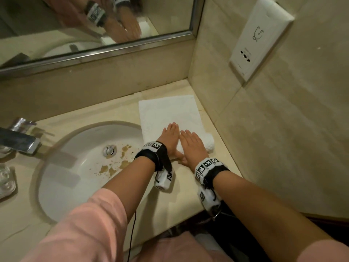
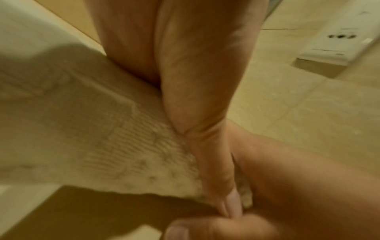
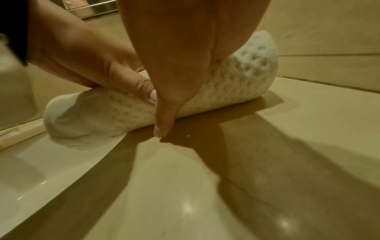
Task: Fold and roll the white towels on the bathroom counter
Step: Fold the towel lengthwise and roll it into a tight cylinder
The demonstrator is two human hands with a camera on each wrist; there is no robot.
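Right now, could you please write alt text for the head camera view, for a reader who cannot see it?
Both hands, left hand and right hand, press flat on a partly rolled white towel on a beige counter in a tiled corner. A stained sink lies to the left, with a mirror above.

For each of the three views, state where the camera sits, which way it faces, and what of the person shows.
Head: on the head, facing down and forward at the counter; both forearms, left hand and right hand flat on the white towel.
Left wrist: along the left hand, at blurred towel weave and both thumbs.
Right wrist: low, along the right hand toward the towel's rolled part, left thumb alongside.
Shared: towel, both hands.
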